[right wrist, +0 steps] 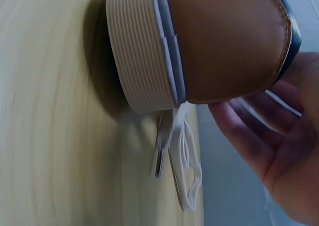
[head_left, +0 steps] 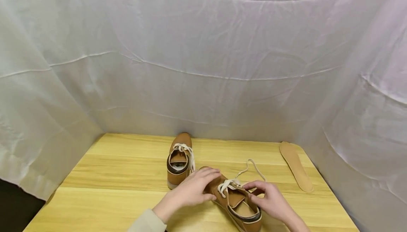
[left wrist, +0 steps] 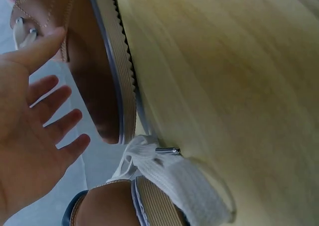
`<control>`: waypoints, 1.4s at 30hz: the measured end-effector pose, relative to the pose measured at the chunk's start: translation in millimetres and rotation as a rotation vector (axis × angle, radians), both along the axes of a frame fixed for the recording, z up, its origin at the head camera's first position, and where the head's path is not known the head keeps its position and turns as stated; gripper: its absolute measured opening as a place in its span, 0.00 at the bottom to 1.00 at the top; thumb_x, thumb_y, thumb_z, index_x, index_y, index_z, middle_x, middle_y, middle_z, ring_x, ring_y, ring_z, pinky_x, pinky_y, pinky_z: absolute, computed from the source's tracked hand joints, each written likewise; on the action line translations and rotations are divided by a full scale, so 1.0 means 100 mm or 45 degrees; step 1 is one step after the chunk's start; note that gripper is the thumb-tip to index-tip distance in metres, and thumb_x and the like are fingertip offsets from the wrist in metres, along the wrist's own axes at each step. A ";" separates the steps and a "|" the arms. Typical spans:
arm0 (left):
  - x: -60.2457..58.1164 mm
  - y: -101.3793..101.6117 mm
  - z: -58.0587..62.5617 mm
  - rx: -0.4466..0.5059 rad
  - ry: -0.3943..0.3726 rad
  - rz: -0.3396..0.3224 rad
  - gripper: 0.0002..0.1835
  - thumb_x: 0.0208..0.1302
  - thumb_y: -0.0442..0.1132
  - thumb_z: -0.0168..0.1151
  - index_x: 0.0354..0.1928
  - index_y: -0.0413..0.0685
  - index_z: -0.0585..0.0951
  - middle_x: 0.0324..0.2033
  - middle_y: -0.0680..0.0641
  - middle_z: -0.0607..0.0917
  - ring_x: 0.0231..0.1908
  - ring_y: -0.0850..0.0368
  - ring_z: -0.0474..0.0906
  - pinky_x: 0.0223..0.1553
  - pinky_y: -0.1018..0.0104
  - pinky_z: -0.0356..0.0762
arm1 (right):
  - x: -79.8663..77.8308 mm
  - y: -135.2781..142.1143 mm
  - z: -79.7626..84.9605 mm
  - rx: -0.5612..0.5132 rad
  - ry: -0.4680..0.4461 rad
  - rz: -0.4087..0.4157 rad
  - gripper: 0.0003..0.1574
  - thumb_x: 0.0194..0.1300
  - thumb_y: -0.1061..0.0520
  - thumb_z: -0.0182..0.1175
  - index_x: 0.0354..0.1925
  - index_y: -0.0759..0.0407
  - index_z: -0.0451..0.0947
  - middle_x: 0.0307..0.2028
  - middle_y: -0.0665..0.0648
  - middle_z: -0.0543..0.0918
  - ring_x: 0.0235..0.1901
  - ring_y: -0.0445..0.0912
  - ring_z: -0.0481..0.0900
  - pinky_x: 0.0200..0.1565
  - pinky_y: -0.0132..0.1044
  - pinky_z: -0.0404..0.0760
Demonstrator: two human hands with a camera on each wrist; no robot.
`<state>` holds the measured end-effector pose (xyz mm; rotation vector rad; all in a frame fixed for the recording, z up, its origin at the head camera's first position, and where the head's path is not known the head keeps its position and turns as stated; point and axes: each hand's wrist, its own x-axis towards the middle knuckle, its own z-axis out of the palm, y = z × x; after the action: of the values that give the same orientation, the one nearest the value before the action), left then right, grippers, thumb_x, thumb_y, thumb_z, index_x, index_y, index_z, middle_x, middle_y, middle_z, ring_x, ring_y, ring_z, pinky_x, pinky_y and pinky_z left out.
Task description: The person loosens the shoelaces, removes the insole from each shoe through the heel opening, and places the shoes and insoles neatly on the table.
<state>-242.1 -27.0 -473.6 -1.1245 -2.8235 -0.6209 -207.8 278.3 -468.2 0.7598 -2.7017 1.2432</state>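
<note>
In the head view a brown leather shoe (head_left: 236,200) with pale laces stands on the table near the front, its heel towards me. My left hand (head_left: 195,189) lies over its toe end. In the left wrist view that hand's thumb touches the brown side (left wrist: 94,76), while the other fingers are spread and fairly straight. My right hand (head_left: 270,200) pinches the right edge of the shoe's opening between thumb and fingers. From the right wrist, the heel (right wrist: 224,42) hides part of those fingers. A loose lace (head_left: 251,161) trails on the table beyond the shoe.
The matching brown shoe (head_left: 180,161) with tied white laces stands farther back on the left. A tan insole (head_left: 295,166) lies on the wooden table (head_left: 105,175) at the right. Grey curtain cloth (head_left: 203,55) surrounds the table's back and sides.
</note>
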 end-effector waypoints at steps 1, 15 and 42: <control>0.01 0.00 0.00 -0.018 -0.001 -0.012 0.42 0.63 0.55 0.73 0.77 0.57 0.69 0.76 0.53 0.69 0.75 0.48 0.63 0.74 0.38 0.60 | -0.01 0.01 0.00 0.013 0.015 0.034 0.18 0.63 0.68 0.67 0.48 0.51 0.88 0.46 0.51 0.90 0.39 0.37 0.85 0.39 0.34 0.85; 0.26 -0.10 -0.05 -0.033 0.036 -0.144 0.40 0.56 0.66 0.74 0.68 0.62 0.77 0.64 0.59 0.79 0.65 0.57 0.74 0.66 0.55 0.74 | -0.20 0.00 0.06 0.026 -0.034 0.386 0.13 0.73 0.61 0.63 0.51 0.48 0.88 0.46 0.48 0.89 0.41 0.35 0.84 0.35 0.35 0.86; 0.50 -0.54 -0.04 0.062 -0.099 -0.052 0.39 0.53 0.70 0.74 0.65 0.64 0.78 0.60 0.63 0.79 0.62 0.63 0.74 0.61 0.52 0.76 | -0.18 -0.44 0.22 0.118 0.092 0.433 0.11 0.71 0.61 0.66 0.48 0.50 0.88 0.44 0.46 0.89 0.42 0.36 0.84 0.38 0.31 0.85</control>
<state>-191.6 -81.1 -478.0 -1.1780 -2.8389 -0.7475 -225.5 234.5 -446.1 1.2939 -2.6630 1.1243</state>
